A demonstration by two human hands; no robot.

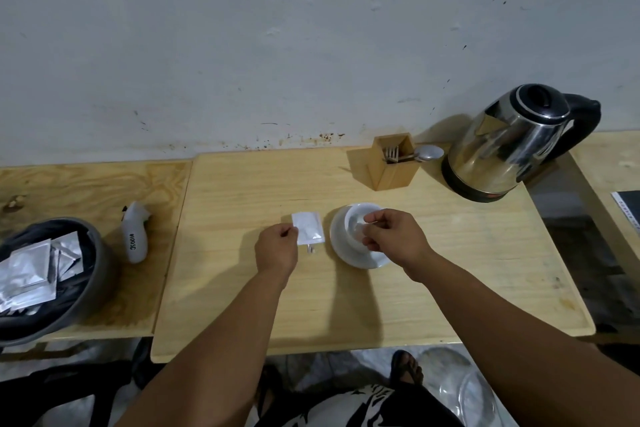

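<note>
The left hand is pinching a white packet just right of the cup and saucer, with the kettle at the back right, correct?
Not quite: in the head view the left hand pinches the white packet left of the cup and saucer, not right. The kettle is at the back right.

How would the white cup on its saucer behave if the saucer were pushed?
The cup looks glazed, so it would probably slide on the saucer. Both look ceramic, likely breakable if knocked off the table.

Left hand [277,246] pinches a white sachet [309,231]; right hand [391,236] pinches a pale bag [358,229] over the cup [363,211].
</note>
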